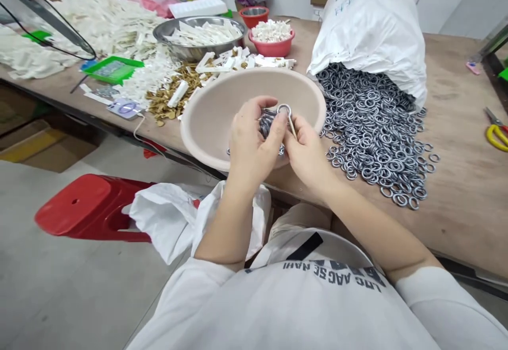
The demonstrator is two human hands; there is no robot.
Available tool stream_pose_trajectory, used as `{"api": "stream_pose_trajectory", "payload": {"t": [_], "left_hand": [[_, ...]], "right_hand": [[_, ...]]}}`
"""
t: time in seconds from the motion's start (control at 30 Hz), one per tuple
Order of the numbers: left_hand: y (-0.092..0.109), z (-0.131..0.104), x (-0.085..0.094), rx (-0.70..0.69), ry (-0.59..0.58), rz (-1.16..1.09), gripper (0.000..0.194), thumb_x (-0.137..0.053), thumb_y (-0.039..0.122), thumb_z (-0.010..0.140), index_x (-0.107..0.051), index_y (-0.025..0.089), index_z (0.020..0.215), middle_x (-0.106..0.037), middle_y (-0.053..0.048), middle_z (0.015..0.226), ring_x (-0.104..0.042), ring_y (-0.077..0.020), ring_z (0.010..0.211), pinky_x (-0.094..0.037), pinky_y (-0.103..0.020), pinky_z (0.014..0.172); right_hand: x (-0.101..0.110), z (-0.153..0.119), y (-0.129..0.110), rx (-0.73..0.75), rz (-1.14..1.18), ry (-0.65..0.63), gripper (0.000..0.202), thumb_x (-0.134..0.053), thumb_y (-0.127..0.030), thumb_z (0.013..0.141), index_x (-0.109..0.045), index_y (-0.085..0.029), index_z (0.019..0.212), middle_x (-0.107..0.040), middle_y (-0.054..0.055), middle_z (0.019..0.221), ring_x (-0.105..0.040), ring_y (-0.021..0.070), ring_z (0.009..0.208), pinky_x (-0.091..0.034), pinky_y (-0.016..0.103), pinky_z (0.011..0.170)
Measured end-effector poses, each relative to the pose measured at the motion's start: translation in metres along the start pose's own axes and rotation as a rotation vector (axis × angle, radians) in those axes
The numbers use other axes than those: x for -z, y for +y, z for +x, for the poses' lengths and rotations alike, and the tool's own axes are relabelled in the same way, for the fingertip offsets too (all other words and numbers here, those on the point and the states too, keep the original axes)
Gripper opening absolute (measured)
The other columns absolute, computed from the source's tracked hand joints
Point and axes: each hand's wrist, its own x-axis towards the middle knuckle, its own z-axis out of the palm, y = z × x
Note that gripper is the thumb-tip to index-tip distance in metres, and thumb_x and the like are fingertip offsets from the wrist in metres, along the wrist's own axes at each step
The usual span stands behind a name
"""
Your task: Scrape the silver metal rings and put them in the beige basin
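Workshop, wooden table [468, 144] crowded with parts, grey floor below. Single metal ring [284, 110] pinched upright between both hands, right over the beige basin [222, 107], at its near side. Left hand [251, 141] closed around a bunch of rings [266, 122], thumb and forefinger up on the single ring's left edge. Right hand [307, 152] closed too, fingertips on the ring's right side along with a thin pale strip; what the strip is, cannot tell. Both hands equally near, ring sits at the point where they meet, its opening facing the camera. Basin otherwise almost bare, a few rings at the bottom under the hands. Right of the basin: loose ring pile [373, 128] spilling from a tipped white sack [373, 22], just beside the right hand. Behind the basin: white plastic pieces [238, 59], brass bits [166, 96], steel bowl [198, 35] with white strips, red bowl [273, 40] with small white parts. Yellow scissors [496, 130] far right. Red stool [87, 204] on the floor left.
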Motion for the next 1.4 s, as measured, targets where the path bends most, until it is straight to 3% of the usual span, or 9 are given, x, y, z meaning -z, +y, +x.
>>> {"api": "stream_pose_trajectory", "payload": {"t": [0.13, 0.23, 0.37, 0.47, 0.63, 0.93, 1.17, 1.3, 1.4], "left_hand": [[-0.015, 0.001, 0.009, 0.028, -0.058, 0.221, 0.044, -0.041, 0.051, 0.098, -0.056, 0.026, 0.131, -0.054, -0.009, 0.144, -0.038, -0.0305, 0.143, -0.018, -0.060, 0.119], [-0.006, -0.019, -0.001, -0.110, 0.042, 0.139, 0.041, -0.041, 0.043, 0.099, -0.054, 0.025, 0.134, -0.052, -0.010, 0.146, -0.039, -0.0286, 0.142, -0.021, -0.056, 0.119], [0.007, -0.050, -0.047, -0.441, -0.236, -0.086, 0.028, -0.047, 0.031, 0.097, -0.063, 0.023, 0.119, -0.069, -0.008, 0.115, -0.062, -0.0218, 0.110, -0.045, -0.039, 0.103], [0.000, -0.057, -0.098, -0.302, -0.534, 0.059, 0.035, -0.041, 0.024, 0.098, -0.061, 0.013, 0.125, -0.068, -0.015, 0.119, -0.061, -0.0249, 0.110, -0.047, -0.039, 0.099], [-0.023, -0.049, -0.146, -0.209, -0.706, 0.270, 0.042, -0.046, 0.020, 0.095, -0.057, 0.013, 0.135, -0.059, -0.019, 0.137, -0.053, -0.0304, 0.124, -0.045, -0.044, 0.102], [-0.020, -0.061, -0.131, -0.176, -0.587, 0.040, 0.035, -0.047, 0.018, 0.094, -0.069, 0.020, 0.121, -0.072, -0.008, 0.122, -0.063, -0.0230, 0.113, -0.048, -0.038, 0.101], [0.025, -0.094, -0.120, -0.339, -0.602, -0.118, 0.035, -0.048, 0.024, 0.096, -0.067, 0.020, 0.125, -0.074, -0.010, 0.116, -0.067, -0.0224, 0.107, -0.048, -0.039, 0.098], [0.032, -0.105, -0.114, -0.283, -0.602, -0.276, 0.035, -0.052, 0.028, 0.095, -0.067, 0.022, 0.126, -0.075, -0.010, 0.113, -0.069, -0.0219, 0.101, -0.050, -0.037, 0.094], [0.031, -0.112, -0.114, -0.025, -0.597, -0.538, 0.024, -0.062, 0.033, 0.091, -0.074, 0.022, 0.109, -0.077, -0.008, 0.099, -0.069, -0.0192, 0.086, -0.052, -0.032, 0.083]], "right_hand": [[0.029, -0.010, -0.001, -0.036, -0.213, 0.055, 0.029, -0.051, -0.034, 0.098, -0.064, -0.021, 0.120, -0.066, 0.007, 0.104, -0.060, 0.0227, 0.106, -0.048, 0.039, 0.093], [0.064, -0.044, -0.002, -0.096, -0.337, 0.092, 0.027, -0.055, -0.034, 0.096, -0.070, -0.022, 0.114, -0.068, 0.005, 0.095, -0.062, 0.0206, 0.094, -0.048, 0.035, 0.086], [0.112, -0.100, 0.017, -0.300, -0.341, 0.309, 0.030, -0.056, -0.040, 0.095, -0.071, -0.021, 0.112, -0.060, -0.001, 0.072, -0.054, 0.0138, 0.066, -0.042, 0.028, 0.063], [0.135, -0.136, 0.040, -0.377, -0.337, 0.465, 0.033, -0.058, -0.043, 0.093, -0.070, -0.020, 0.114, -0.067, 0.001, 0.083, -0.059, 0.0153, 0.073, -0.046, 0.029, 0.068], [0.141, -0.168, 0.061, -0.396, -0.377, 0.477, 0.039, -0.062, -0.043, 0.091, -0.067, -0.020, 0.121, -0.071, 0.008, 0.117, -0.063, 0.0223, 0.107, -0.044, 0.041, 0.100], [0.138, -0.171, 0.060, -0.364, -0.400, 0.464, 0.039, -0.063, -0.045, 0.090, -0.069, -0.019, 0.117, -0.073, 0.007, 0.105, -0.064, 0.0237, 0.101, -0.048, 0.039, 0.093], [0.128, -0.160, 0.048, -0.419, 0.103, 0.465, 0.032, -0.070, -0.046, 0.085, -0.066, -0.021, 0.104, -0.071, 0.004, 0.096, -0.065, 0.0149, 0.081, -0.053, 0.029, 0.076], [0.130, -0.160, 0.044, -0.453, 0.187, 0.451, 0.028, -0.071, -0.047, 0.084, -0.064, -0.021, 0.095, -0.062, -0.002, 0.076, -0.046, 0.0077, 0.051, -0.037, 0.021, 0.045], [0.130, -0.162, 0.043, -0.487, 0.278, 0.409, 0.027, -0.069, -0.047, 0.085, -0.059, -0.022, 0.088, -0.055, -0.005, 0.071, -0.029, 0.0046, 0.043, -0.021, 0.021, 0.038]]}}
